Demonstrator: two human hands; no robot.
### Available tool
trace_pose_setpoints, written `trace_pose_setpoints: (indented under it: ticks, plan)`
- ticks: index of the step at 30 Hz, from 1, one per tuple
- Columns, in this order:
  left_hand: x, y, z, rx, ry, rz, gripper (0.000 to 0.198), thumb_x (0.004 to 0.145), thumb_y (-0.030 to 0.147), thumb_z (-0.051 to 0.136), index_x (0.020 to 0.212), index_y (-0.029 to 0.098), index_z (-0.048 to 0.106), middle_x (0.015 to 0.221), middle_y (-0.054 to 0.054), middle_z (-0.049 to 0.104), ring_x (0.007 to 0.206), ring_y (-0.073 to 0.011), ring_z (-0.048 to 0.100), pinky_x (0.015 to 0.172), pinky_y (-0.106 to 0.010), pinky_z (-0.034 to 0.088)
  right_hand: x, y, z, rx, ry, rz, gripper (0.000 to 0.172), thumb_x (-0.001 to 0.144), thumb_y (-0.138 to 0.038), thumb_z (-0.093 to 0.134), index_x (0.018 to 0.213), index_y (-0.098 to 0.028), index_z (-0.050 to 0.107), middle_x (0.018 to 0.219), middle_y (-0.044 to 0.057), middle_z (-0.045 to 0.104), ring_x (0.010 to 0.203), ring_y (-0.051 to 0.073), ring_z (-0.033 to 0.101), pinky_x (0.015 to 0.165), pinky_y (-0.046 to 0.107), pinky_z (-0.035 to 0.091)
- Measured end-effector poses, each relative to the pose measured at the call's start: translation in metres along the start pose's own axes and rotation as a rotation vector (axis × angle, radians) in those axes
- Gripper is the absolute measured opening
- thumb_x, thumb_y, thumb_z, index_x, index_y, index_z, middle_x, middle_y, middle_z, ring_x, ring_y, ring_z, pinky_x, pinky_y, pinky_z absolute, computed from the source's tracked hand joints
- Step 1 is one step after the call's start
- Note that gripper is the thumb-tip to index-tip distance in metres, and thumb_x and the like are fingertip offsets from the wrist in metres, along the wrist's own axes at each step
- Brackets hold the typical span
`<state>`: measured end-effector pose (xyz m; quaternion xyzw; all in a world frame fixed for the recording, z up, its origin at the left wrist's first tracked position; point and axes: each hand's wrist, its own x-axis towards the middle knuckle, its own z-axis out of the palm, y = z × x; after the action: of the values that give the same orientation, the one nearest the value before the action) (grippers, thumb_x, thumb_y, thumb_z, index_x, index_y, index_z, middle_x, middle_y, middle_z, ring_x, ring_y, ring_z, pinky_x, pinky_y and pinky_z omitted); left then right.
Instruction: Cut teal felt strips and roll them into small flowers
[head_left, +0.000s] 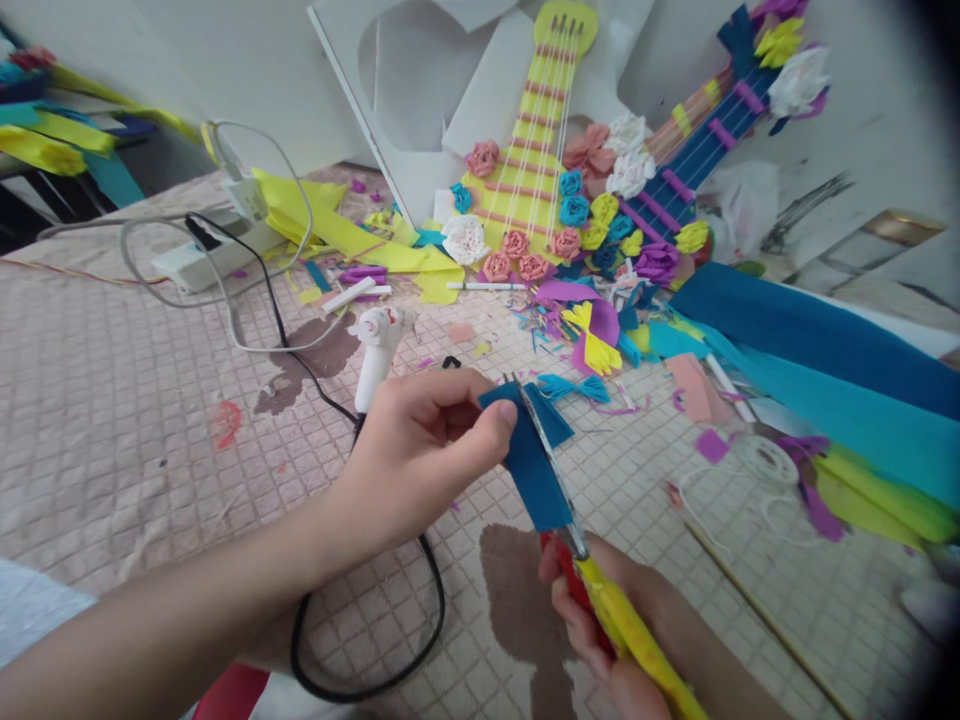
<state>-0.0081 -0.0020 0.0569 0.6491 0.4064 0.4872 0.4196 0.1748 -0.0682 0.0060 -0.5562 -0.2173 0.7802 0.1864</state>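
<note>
Between thumb and fingers, my left hand (442, 440) pinches a strip of dark blue crepe paper (536, 480) above the middle of the table. My right hand (600, 610) grips a pair of scissors (630, 640) with one yellow and one red handle. The scissor blades lie along the right side of the blue strip, and part of the paper shows beyond them. Just behind my left hand a white glue gun (377, 350) rests on the table, its lower end hidden by my hand and wrist.
A yellow paper guitar (529, 150) and a dark blue one (682, 190) with paper flowers lean at the back. Paper scraps (592, 320) lie before them. At left is a power strip (217, 250) with cables; at right, blue paper sheets (817, 330) and a thin stick (765, 620).
</note>
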Motion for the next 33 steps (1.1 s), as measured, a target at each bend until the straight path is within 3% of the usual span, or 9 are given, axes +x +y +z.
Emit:
trace_pose_setpoints:
  ticks: [5, 11, 17, 22, 26, 30, 33]
  plan:
    - [0.0, 0.001, 0.0, -0.03, 0.003, -0.03, 0.025, 0.078, 0.019, 0.056, 0.054, 0.015, 0.053, 0.052, 0.0, 0.055, 0.048, -0.0081, 0.048, 0.04, -0.014, 0.042, -0.006, -0.007, 0.0, 0.043, -0.029, 0.084, 0.035, 0.074, -0.053, 0.056, 0.07, -0.019, 0.05, 0.052, -0.007, 0.04, 0.04, 0.004, 0.042, 0.04, 0.016, 0.034]
    - [0.001, 0.003, 0.0, -0.054, 0.006, -0.056, 0.024, 0.077, 0.019, 0.056, 0.053, 0.015, 0.053, 0.051, 0.0, 0.055, 0.047, -0.0086, 0.049, 0.04, -0.015, 0.042, -0.01, -0.006, 0.006, 0.031, -0.044, 0.043, 0.039, 0.076, -0.058, 0.05, 0.068, -0.02, 0.047, 0.053, -0.007, 0.035, 0.04, 0.005, 0.039, 0.039, 0.017, 0.034]
    - [0.0, 0.003, 0.0, -0.062, 0.003, -0.056, 0.024, 0.077, 0.019, 0.056, 0.054, 0.015, 0.054, 0.052, 0.0, 0.057, 0.047, -0.009, 0.05, 0.041, -0.016, 0.043, 0.001, 0.001, 0.001, 0.007, 0.028, -0.002, 0.04, 0.073, -0.059, 0.055, 0.064, -0.021, 0.047, 0.048, -0.006, 0.038, 0.038, 0.006, 0.038, 0.039, 0.018, 0.034]
    - [0.0, 0.002, 0.0, -0.067, -0.001, -0.065, 0.024, 0.078, 0.02, 0.056, 0.054, 0.016, 0.054, 0.052, 0.0, 0.057, 0.048, -0.0097, 0.051, 0.041, -0.017, 0.044, 0.01, 0.002, -0.019, -0.168, -0.115, -0.027, 0.039, 0.069, -0.06, 0.057, 0.067, -0.022, 0.05, 0.045, -0.005, 0.043, 0.038, 0.009, 0.043, 0.038, 0.02, 0.031]
    - [0.001, 0.001, 0.0, -0.054, 0.004, -0.062, 0.023, 0.077, 0.02, 0.057, 0.055, 0.015, 0.056, 0.054, -0.001, 0.06, 0.051, -0.0107, 0.053, 0.044, -0.018, 0.046, 0.002, 0.003, -0.018, -0.165, -0.073, -0.146, 0.042, 0.067, -0.063, 0.058, 0.072, -0.022, 0.051, 0.05, -0.004, 0.047, 0.044, 0.01, 0.05, 0.041, 0.019, 0.033]
    - [0.001, -0.002, 0.0, -0.069, -0.005, -0.065, 0.022, 0.078, 0.02, 0.057, 0.057, 0.015, 0.059, 0.054, 0.0, 0.06, 0.051, -0.011, 0.055, 0.046, -0.019, 0.047, -0.003, 0.0, -0.009, -0.16, -0.018, -0.173, 0.042, 0.069, -0.062, 0.058, 0.075, -0.021, 0.052, 0.056, -0.003, 0.051, 0.046, 0.01, 0.053, 0.041, 0.019, 0.032]
    - [0.001, -0.002, 0.001, -0.1, -0.042, -0.078, 0.017, 0.081, 0.022, 0.056, 0.068, 0.015, 0.065, 0.06, -0.002, 0.064, 0.058, -0.0135, 0.06, 0.052, -0.021, 0.05, -0.005, -0.01, -0.012, -0.16, 0.056, -0.202, 0.042, 0.071, -0.062, 0.055, 0.077, -0.02, 0.055, 0.055, -0.002, 0.052, 0.046, 0.011, 0.053, 0.042, 0.021, 0.032]
